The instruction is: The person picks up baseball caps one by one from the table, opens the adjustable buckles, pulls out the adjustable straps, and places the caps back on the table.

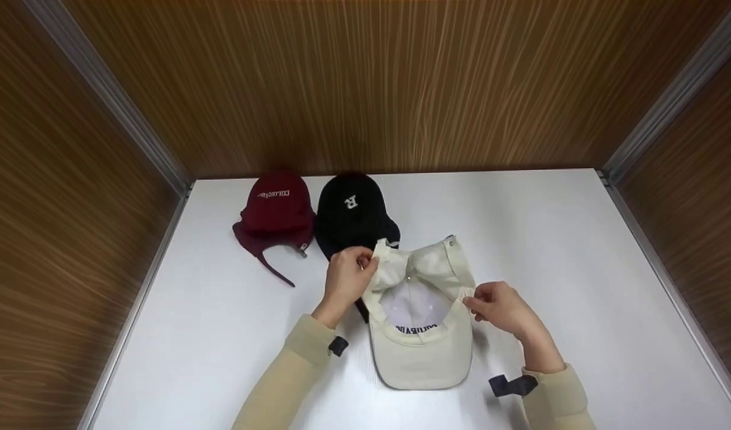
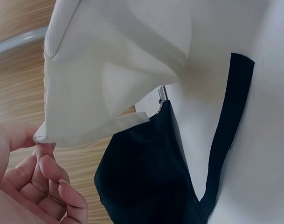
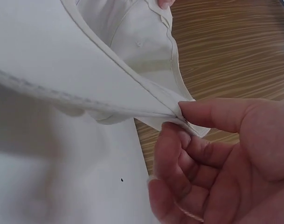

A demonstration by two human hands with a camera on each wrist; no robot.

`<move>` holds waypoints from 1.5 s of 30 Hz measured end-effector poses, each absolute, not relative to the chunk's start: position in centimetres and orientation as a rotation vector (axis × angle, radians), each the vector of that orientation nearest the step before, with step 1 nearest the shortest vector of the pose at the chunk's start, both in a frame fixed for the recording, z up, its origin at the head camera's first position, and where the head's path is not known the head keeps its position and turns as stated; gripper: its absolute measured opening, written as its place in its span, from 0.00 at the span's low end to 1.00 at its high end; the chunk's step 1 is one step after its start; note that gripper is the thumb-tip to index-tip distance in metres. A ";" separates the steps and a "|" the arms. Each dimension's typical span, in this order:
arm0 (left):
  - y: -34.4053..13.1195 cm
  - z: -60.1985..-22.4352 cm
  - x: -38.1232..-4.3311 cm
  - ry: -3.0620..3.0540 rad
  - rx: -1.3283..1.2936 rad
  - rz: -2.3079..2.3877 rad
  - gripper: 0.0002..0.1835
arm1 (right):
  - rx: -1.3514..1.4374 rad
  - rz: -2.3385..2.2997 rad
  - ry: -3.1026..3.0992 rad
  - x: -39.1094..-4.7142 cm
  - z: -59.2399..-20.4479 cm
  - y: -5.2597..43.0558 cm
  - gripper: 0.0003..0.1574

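A cream baseball cap (image 1: 422,364) is held up between both hands, its hollow inside facing the head camera and its brim toward the person. Dark mirrored lettering shows inside the front panel. My left hand (image 1: 347,276) pinches the cap's edge at the left, near the back strap; the left wrist view shows thumb and fingertip on the cream cloth (image 2: 100,88). On the other side my right hand (image 1: 501,307) pinches the rim close to where the brim joins, seen close up at the brim corner (image 3: 179,114). The cap overlaps a black cap (image 1: 350,218) behind it.
A dark red cap (image 1: 276,209) with white lettering lies left of the black cap, its strap trailing forward. Both rest near the back edge of the white table (image 1: 580,251). Wood-patterned panels (image 1: 389,83) enclose the back and sides.
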State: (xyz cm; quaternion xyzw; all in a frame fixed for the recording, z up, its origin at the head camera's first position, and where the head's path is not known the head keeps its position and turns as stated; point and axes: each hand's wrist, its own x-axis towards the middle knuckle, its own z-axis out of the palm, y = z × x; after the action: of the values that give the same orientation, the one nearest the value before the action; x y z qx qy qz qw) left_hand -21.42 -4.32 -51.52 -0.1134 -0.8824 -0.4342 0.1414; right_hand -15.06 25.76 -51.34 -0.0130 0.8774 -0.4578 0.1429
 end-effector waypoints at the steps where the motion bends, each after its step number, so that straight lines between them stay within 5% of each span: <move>1: -4.3 -51.5 -21.4 -2.547 -0.330 -1.259 0.03 | -0.039 -1.346 2.511 -15.1 -51.3 25.8 0.12; 18: -4.4 -49.2 -20.8 -2.510 -0.356 -1.321 0.05 | -0.094 -1.443 2.537 -14.9 -49.8 25.6 0.05; 45: -3.2 -45.2 -20.6 -2.248 -0.489 -1.295 0.02 | 0.124 -1.531 2.915 -16.9 -46.3 24.9 0.11</move>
State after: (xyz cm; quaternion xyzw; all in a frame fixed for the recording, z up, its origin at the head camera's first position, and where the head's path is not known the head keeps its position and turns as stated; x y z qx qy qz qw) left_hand -20.64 -3.23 -45.24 -0.1794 -0.8248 -0.4753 0.2483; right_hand -16.88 24.85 -46.32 0.0376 0.8821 -0.4634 -0.0766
